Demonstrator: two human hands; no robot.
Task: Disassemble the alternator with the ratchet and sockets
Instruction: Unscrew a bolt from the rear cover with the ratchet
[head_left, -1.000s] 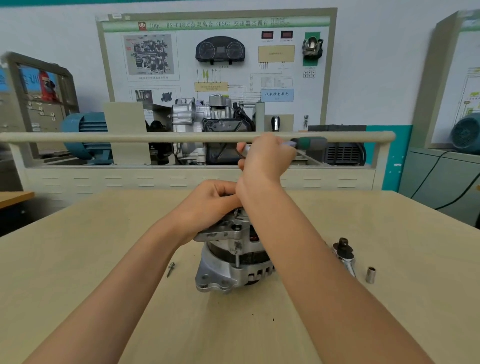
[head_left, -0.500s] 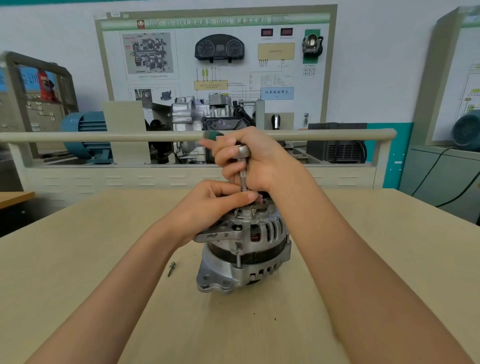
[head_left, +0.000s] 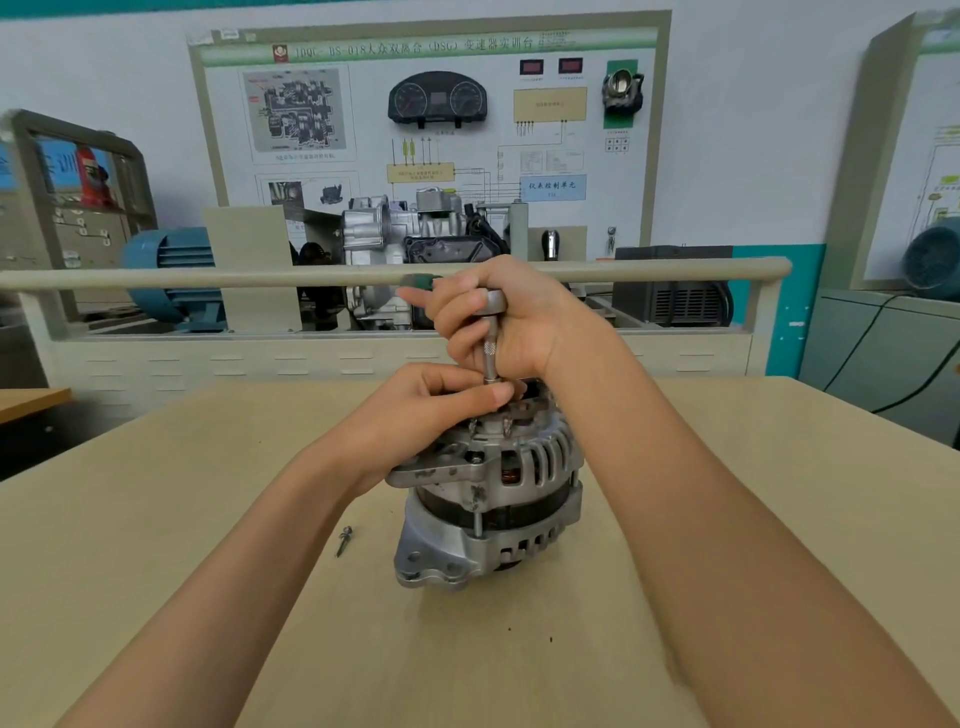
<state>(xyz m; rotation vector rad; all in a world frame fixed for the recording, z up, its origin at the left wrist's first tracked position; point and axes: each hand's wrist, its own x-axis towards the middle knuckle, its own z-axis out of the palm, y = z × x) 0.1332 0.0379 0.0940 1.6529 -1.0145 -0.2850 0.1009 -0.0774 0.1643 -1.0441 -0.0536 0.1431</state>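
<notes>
Head view: the alternator (head_left: 488, 499) stands upright mid-worktop (head_left: 156, 545). The right hand (head_left: 498, 317) grips the ratchet (head_left: 491, 332), its extension running straight down into the alternator's top. The left hand (head_left: 431, 410) pinches the extension's base, hiding the fastener. A loose screw (head_left: 343, 540) lies just left.

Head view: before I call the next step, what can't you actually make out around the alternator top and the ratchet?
- Socket tip and the fastener under it: hidden by the left hand on top of the alternator.
- Ratchet handle: mostly covered by the right hand; only a green end shows.
- Table right of the alternator: blocked by the right forearm.
- Loose screw: too small to tell its head type.
</notes>
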